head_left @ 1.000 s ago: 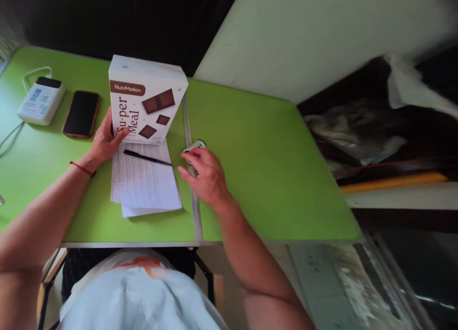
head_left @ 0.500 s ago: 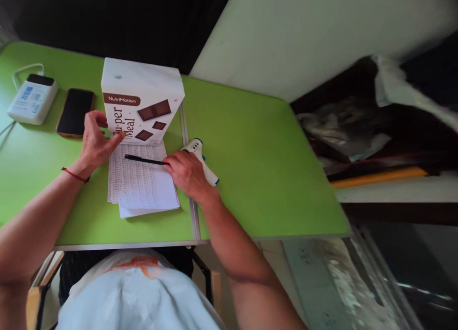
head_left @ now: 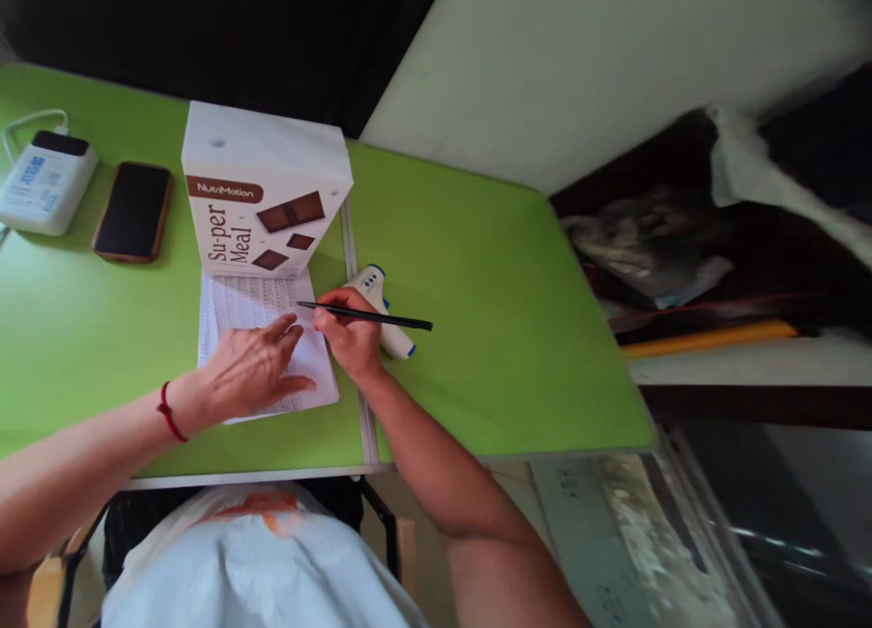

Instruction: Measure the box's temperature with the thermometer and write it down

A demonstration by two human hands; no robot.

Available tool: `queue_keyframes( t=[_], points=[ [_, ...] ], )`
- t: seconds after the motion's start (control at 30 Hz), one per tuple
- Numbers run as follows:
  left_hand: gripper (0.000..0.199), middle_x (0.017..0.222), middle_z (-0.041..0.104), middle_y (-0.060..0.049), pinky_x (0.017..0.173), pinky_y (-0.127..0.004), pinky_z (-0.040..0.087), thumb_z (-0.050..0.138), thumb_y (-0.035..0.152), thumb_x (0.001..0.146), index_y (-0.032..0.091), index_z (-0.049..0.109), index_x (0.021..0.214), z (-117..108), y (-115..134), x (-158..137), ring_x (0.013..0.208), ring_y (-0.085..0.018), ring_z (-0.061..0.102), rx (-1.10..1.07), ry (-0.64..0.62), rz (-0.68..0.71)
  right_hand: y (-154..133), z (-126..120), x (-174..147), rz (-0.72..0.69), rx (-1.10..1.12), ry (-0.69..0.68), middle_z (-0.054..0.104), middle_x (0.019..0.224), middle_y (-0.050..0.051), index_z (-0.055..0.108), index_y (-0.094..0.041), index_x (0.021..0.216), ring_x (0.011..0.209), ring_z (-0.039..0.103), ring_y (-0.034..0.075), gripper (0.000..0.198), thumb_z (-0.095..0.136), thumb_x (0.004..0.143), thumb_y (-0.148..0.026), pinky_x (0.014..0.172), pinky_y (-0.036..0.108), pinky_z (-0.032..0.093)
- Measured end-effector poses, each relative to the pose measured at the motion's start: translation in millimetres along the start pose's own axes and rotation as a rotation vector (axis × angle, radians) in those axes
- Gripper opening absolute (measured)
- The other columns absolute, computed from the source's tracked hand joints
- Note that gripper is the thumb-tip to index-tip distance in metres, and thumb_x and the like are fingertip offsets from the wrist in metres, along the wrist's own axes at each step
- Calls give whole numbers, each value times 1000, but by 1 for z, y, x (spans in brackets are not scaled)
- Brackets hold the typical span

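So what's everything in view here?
Table: one, green, centre
Papers: several, white, on table
Su-per Meal box: one, white and brown, behind papers
Pen: one, black, over papers
Infrared thermometer: one, white and blue, right of papers
Smartphone: one, black and brown, left of box
Power bank: one, white and black, far left
Cable: at least one, white, far left
Crumpled plastic: unclear count, greyish, far right
Chair: one, wood and black, bottom
Shirt: one, pale, bottom
Bracelet: one, red, left wrist
Left hand: one, bare, over papers
Right hand: one, bare, gripping pen
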State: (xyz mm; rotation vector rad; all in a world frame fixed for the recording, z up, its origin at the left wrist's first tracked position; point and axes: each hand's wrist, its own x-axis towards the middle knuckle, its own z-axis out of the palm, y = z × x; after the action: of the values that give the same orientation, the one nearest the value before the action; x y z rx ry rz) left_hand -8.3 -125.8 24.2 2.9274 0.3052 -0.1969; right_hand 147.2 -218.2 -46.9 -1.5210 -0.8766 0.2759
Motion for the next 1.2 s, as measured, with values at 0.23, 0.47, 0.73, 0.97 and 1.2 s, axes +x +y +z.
queue_keyframes(
  t=[0.23, 0.47, 0.73, 0.97, 1.2],
  points=[
    [109, 164, 20, -31, 85, -45, 60, 76, 72, 81, 8, 36, 159, 7, 13, -7, 100, -35, 71, 169, -208, 42, 1, 2, 3, 13, -49, 63, 57, 66, -2, 55, -21, 78, 57, 53, 13, 26, 65, 80, -44, 55, 25, 48],
    [70, 131, 63, -13, 70, -40, 55, 75, 73, 80, 18, 68, 123, -22, -21, -6, 84, -29, 70, -48, -225, 29, 1, -8, 2, -44, -36, -159, 67, 77, 1, 65, -20, 103, 68, 65, 15, 29, 58, 97, -47, 65, 28, 55],
    [60, 110, 58, -5, 69, -32, 49, 86, 48, 80, 17, 45, 110, -10, -121, 22, 81, -14, 58, -640, 621, -510, -7, -12, 2, -276, -186, -311, 71, 92, 5, 68, -20, 106, 84, 68, 16, 23, 52, 105, -37, 81, 31, 58],
    [103, 104, 54, 0, 67, -26, 45, 93, 71, 53, 18, 42, 125, 3, -153, 47, 82, -11, 51, -753, 701, -391, -5, -11, 0, -324, -235, -317, 71, 101, 6, 69, -20, 104, 93, 69, 18, 29, 48, 108, -40, 83, 31, 57],
    [65, 108, 61, -4, 83, -36, 48, 74, 72, 81, 15, 55, 107, 0, -121, 48, 102, -22, 59, -239, 566, -634, -16, -1, -16, -624, -571, -304, 67, 104, 10, 70, -16, 110, 93, 66, 21, 18, 59, 103, -28, 76, 30, 56]
  ],
)
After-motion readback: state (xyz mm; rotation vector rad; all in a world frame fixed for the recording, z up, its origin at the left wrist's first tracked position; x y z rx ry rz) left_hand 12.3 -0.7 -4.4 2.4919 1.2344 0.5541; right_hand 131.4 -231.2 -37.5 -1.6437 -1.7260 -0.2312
